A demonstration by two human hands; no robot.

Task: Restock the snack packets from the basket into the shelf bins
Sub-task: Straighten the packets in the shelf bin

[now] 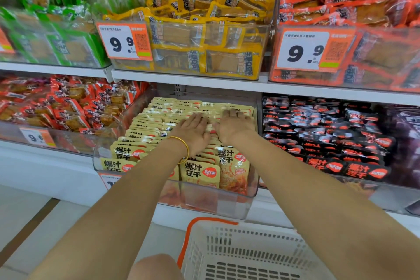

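Bright, even light falls from overhead, so shadows are soft; only a dim band lies under the white shelf board (193, 79). The middle is sharp: print on the beige foil snack packets (200, 173) reads clearly, though the right hand (234, 128) shows slightly smeared fingers (228, 112). Toward the left edge the green plastic snack packets (56, 38) blur heavily. A pale sheen lies on the front of the clear plastic bin (216, 202). The wide lens bows the shelf line and stretches both forearms at the lower corners.
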